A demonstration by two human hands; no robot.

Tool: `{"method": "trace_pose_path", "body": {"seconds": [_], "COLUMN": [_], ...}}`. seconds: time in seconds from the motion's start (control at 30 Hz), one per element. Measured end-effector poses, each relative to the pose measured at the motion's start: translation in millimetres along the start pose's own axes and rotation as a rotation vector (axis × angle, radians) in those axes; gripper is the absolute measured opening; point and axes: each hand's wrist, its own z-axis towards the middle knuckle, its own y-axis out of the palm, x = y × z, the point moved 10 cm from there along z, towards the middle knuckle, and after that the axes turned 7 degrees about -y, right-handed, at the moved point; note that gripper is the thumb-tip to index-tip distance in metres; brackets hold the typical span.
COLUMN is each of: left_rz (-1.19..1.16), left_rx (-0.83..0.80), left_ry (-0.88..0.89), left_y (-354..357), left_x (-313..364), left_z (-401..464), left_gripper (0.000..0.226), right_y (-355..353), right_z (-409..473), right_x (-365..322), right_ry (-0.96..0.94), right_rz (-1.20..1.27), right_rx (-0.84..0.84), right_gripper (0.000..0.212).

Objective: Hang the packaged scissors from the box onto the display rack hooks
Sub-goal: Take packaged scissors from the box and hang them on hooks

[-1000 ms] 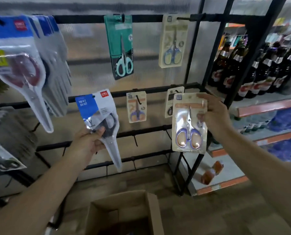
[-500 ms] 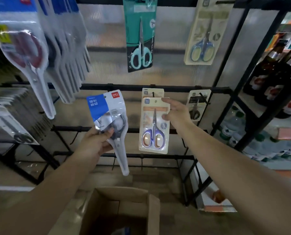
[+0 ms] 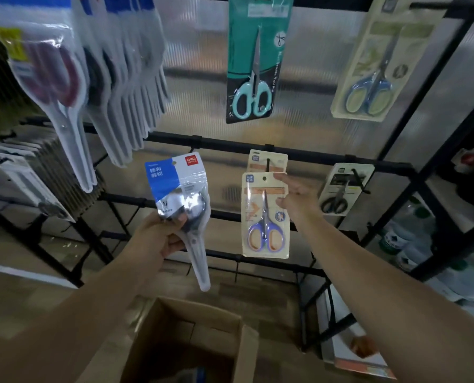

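Head view shows me my right hand (image 3: 295, 196) pinching the purple-handled scissors card (image 3: 265, 215) by its right edge just before the rack hook (image 3: 268, 164), while my left hand (image 3: 158, 237) grips the blue-labelled scissors pouch (image 3: 182, 200) above the box (image 3: 191, 338).

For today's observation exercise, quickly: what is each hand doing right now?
Left hand: grips the blue-and-white scissors pack.
Right hand: pinches the purple-handled scissors card by its edge.
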Motion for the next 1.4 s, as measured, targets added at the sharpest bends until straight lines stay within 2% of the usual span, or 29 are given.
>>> {"method": "trace_pose_path", "body": {"seconds": [0.2,0.27,0.53,0.8,1.0,1.1,1.3,1.4], "left_rz": [-0.005,0.004,0.039,0.01,0.027,0.033,-0.001,-0.001], "left_rx": [-0.004,-0.007,-0.027,0.012,0.01,0.032,0.063,0.069], "left_ry": [-0.027,-0.024,-0.008,-0.02,-0.007,-0.004,-0.028,-0.032], "left_y": [7.5,9.1,11.5,1.9,-2.1,-5.1,-8.8,-10.6], "left_x": [0.5,4.8,16.0,21.6,28.8,31.6,31.4,29.9], "left_z": [-1.1,-2.0,-0.8,-2.4,-7.1,-9.1,-17.1,-22.3], "left_gripper": [0.016,0.022,0.025,0.019,0.01,0.01,0.019,0.019], "right_y": [-3.6,-4.9,-6.8,-7.5,5.2,12.3,27.4,28.0], "right_z": [0.3,-0.6,3.1,0.4,15.9,24.9,27.3,24.4], "right_x": [2.8,2.1,-10.2,-10.3,-8.5,-16.2,-20.3,-17.8], "right_ry": [-0.079,-0.079,-0.114,-0.198,-0.163,-0.174,-0.152,-0.172], "right_rz": [-0.053,-0.054,0.057,-0.229,-0.392,-0.544,-0.783,-0.869], "right_rx": [-0.038,-0.034,0.013,-0.014,0.037,-0.02,-0.172,-0.165], "right_gripper": [0.054,0.053,0.059,0.058,0.058,0.053,0.064,0.054]}}
